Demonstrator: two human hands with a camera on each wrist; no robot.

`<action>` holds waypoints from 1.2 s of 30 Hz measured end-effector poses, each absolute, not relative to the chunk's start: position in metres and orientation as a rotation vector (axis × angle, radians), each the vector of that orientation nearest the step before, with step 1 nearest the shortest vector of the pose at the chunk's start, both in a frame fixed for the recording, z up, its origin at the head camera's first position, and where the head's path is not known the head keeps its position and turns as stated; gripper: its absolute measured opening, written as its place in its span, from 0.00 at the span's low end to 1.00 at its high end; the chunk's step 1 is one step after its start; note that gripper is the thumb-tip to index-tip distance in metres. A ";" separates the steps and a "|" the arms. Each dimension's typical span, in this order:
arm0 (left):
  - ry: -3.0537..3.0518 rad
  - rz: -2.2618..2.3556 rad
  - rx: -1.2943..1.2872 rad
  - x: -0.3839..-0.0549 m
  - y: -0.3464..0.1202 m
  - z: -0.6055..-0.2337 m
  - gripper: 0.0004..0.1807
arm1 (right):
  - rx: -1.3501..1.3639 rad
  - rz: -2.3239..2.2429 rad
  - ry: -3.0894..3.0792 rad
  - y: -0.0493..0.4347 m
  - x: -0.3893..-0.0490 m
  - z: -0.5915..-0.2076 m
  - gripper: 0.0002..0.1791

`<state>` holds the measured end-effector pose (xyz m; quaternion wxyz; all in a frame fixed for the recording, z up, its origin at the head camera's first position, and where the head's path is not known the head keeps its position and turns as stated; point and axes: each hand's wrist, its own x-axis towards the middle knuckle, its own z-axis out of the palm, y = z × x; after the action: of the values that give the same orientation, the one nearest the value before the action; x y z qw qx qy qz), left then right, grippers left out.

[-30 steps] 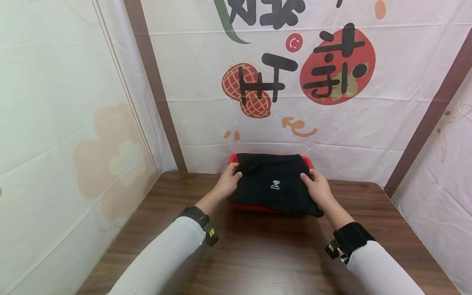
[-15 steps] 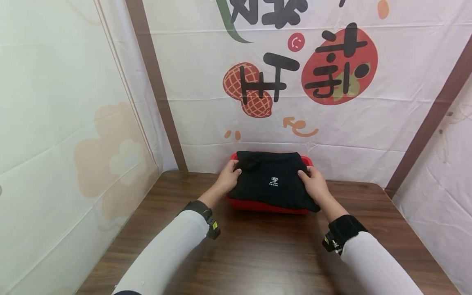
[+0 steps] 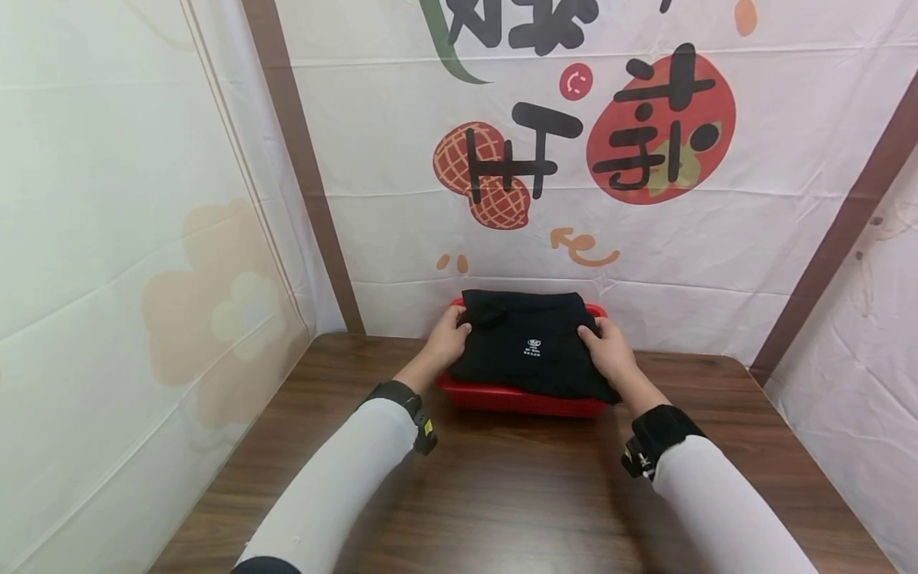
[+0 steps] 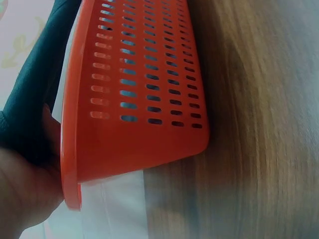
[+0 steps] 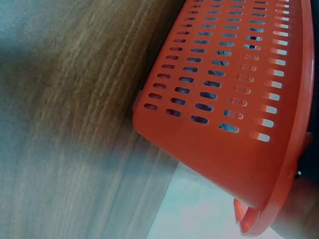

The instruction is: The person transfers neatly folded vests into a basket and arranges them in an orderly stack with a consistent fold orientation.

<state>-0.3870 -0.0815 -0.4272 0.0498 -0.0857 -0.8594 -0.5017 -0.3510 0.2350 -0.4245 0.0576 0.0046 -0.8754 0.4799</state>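
Note:
A folded black shirt with small white print lies level over the red plastic basket and covers most of its opening. At its left side, my left hand grips the edge, thumb on top. My right hand grips the opposite side in the same way. In the left wrist view, the dark shirt and part of the left hand are above the slotted basket. The right wrist view shows the basket with a little of the right hand; those fingers are mostly hidden.
The basket stands on a brown wood-grain table, at its far edge. Behind it hangs a white printed cloth wall. More cloth walls close in the left and right sides.
Both hands have carried the shirt slightly away from me, toward the back wall. More of the basket's front shows beneath it now.

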 end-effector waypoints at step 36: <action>-2.677 -1.305 -0.212 -0.417 -0.065 -0.426 0.22 | 0.098 1.286 -2.767 0.245 -0.396 -0.417 0.26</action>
<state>-0.4172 -0.0652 -0.4261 0.0779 -0.0709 -0.8939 -0.4357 -0.3960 0.2451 -0.4172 0.0446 0.0319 -0.9055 0.4207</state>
